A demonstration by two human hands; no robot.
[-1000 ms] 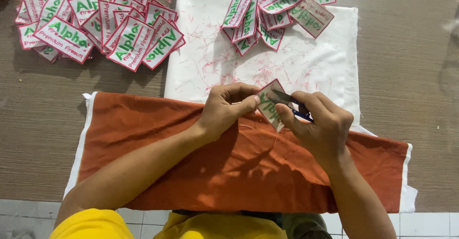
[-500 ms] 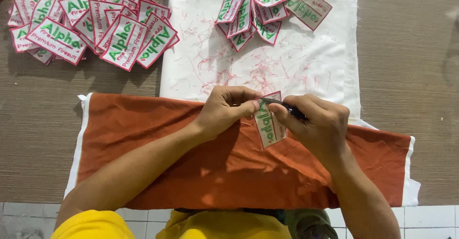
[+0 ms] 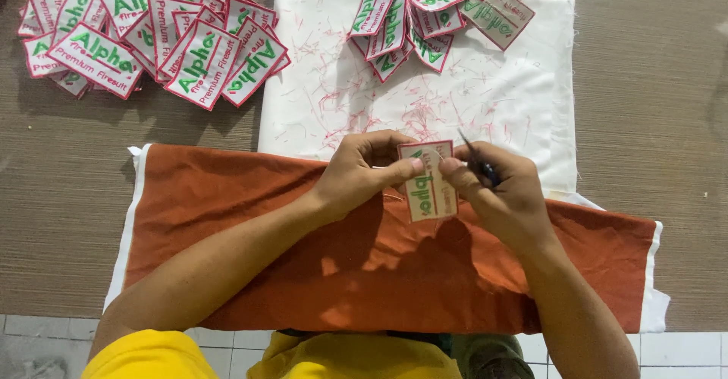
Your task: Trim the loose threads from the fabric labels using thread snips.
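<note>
Orange cloth [image 3: 303,265]: spread under both hands, bearing nothing else.
Patch [image 3: 429,180]: pinched between left hand [image 3: 364,172] and right hand [image 3: 504,193], above the cloth.
Snips [image 3: 478,163]: gripped in right hand.
White cloth [image 3: 523,98]: holds thread scraps and patch pile [image 3: 440,11].

the person is wearing a bright yellow short-sleeved top, its sleeve showing at the lower left edge and its front running along the bottom of the view. a strip of darker green cloth is showing beside it at the lower right. both forearms are bare from the sleeve down. the left hand [image 3: 364,170] and right hand [image 3: 504,193] are wearing no gloves, rings or watch.
</note>
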